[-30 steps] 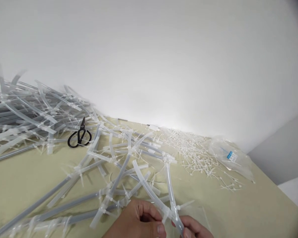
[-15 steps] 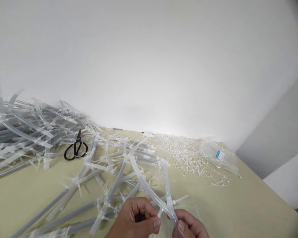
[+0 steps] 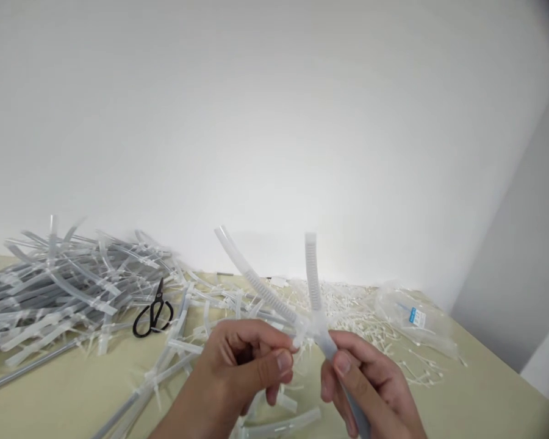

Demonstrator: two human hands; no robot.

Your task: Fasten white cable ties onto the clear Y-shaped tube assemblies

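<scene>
A translucent plastic tube assembly (image 3: 264, 288) forks in two above my hands, with a ribbed stretch on each branch. My right hand (image 3: 366, 381) is closed around its grey stem below the fork. At the junction, small white cable tie parts (image 3: 301, 334) stick out, blurred. My left hand (image 3: 251, 366) has thumb and forefinger pinched beside the junction, on what looks like a white cable tie end; most of it is hidden by the fingers. Below and behind the hands lie more loose tube pieces (image 3: 279, 425) on the table.
A large heap of similar tubes (image 3: 64, 292) covers the left of the table (image 3: 498, 396). Black scissors (image 3: 154, 312) lie beside it. White cable ties (image 3: 421, 366) are scattered at back right, next to a clear plastic bag (image 3: 432, 334). A white wall (image 3: 274, 122) rises behind.
Both hands have lifted the forked tube up and nearer to me, grips kept. The view has tilted up, so the table sits lower in it.
</scene>
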